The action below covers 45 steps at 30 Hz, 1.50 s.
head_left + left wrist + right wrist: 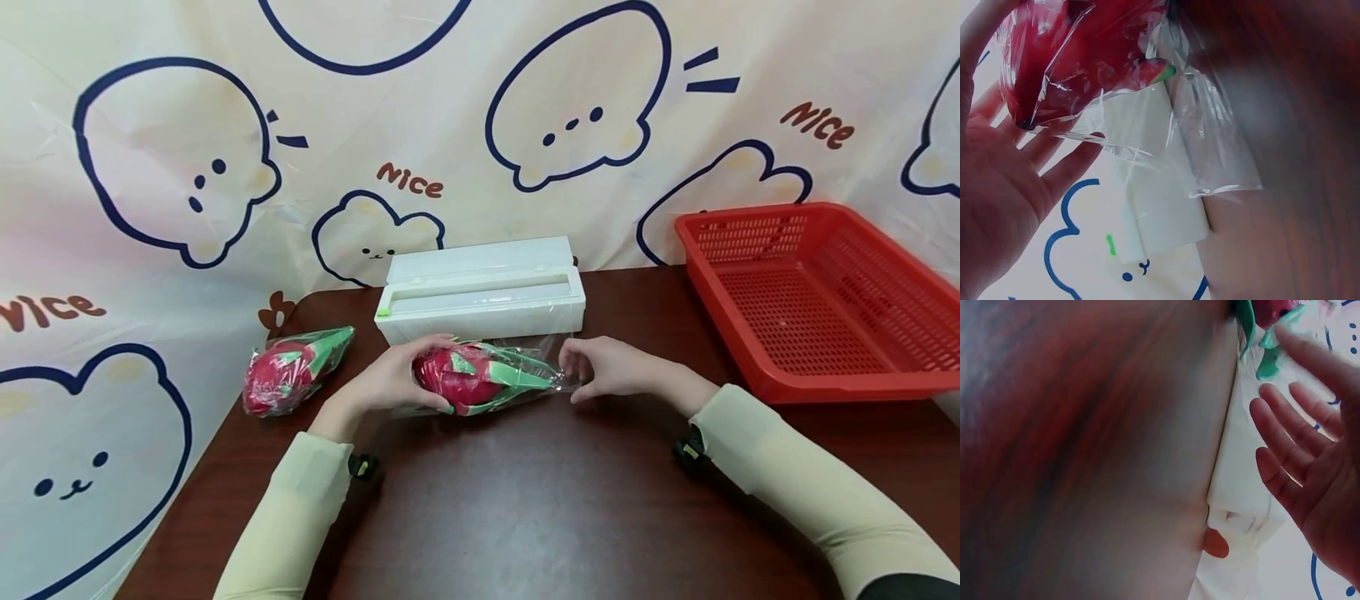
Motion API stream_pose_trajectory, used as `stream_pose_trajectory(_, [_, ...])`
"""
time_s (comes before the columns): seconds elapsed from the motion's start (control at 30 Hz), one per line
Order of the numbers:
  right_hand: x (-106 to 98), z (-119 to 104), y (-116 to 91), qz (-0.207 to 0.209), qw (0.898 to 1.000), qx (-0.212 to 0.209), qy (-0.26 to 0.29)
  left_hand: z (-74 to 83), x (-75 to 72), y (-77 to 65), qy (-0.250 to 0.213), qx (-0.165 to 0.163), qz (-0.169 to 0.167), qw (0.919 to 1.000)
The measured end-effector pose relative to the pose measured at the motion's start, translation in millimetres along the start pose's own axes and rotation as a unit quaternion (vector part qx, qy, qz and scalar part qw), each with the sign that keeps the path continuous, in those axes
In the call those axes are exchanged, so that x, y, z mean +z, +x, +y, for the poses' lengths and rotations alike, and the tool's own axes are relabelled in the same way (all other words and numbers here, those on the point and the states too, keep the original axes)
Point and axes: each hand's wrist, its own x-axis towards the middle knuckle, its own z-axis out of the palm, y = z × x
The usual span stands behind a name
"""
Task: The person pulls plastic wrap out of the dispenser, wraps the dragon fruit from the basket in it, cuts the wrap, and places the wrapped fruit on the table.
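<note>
A pink dragon fruit [461,375] with green scales lies loosely wrapped in clear plastic film in the head view. My left hand [397,375] grips its rounded left end between thumb and fingers. In the left wrist view, film [1216,144] hangs past the red fruit [1097,56]. My right hand [611,368] is by the leafy right end, its fingers curved around the film's tip; whether they touch it I cannot tell. The right wrist view shows this hand [1316,450] with fingers apart near the green leaf tips [1268,362].
Behind the hands stands a white cling film box [480,317] with its lid raised. Another wrapped dragon fruit [281,377] lies at the left table edge. A red plastic basket [772,367] sits at the right. A cartoon-printed cloth [465,117] hangs behind the brown table [510,508].
</note>
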Motion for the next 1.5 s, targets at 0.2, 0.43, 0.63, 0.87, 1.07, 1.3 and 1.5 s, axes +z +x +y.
stream_pose_trajectory(0.2, [3, 0, 7, 0.036, 0.998, -0.046, -0.009, -1.8, -1.8, 5.0, -0.004, 0.003, -0.011, 0.9999])
stream_pose_trajectory(0.43, [9, -1, 24, 0.080, 0.994, -0.064, 0.026, -2.7, -6.8, 11.7, -0.011, -0.006, -0.033, 0.9994])
stream_pose_trajectory(0.63, [19, -6, 43, 0.091, 0.994, -0.021, 0.059, -1.5, -8.5, 18.9, -0.009, -0.003, -0.042, 0.9991])
stream_pose_trajectory(0.87, [24, -10, 52, 0.098, 0.995, -0.013, 0.023, 1.3, -8.9, 24.8, -0.022, -0.012, -0.048, 0.9985])
stream_pose_trajectory(1.07, [12, -11, 44, 0.140, 0.989, -0.030, 0.031, 1.8, -11.8, 27.0, -0.023, -0.016, -0.051, 0.9983])
stream_pose_trajectory(1.3, [11, -19, 40, 0.159, 0.985, -0.063, 0.016, -2.7, -15.9, 33.0, -0.051, -0.020, -0.060, 0.9966])
stream_pose_trajectory(1.5, [21, -26, 44, 0.086, 0.995, -0.037, -0.016, -7.2, -19.5, 38.2, -0.086, -0.037, -0.075, 0.9927])
